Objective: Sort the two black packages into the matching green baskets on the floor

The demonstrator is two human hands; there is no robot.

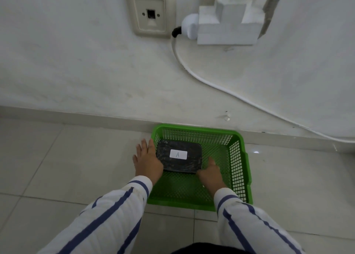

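We find the black package [178,158] lying crosswise in the green basket [238,157], between our open left hand [148,162] and open right hand [210,172], both touching its ends.

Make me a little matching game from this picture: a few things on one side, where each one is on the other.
Things:
1. black wrapped package with white "A" label
2. green plastic mesh basket
3. white cable
4. left hand

Places:
a. against the wall's foot
b. at the package's left edge
c. inside the basket
d. trailing down the wall

Pairs: 1-c, 2-a, 3-d, 4-b
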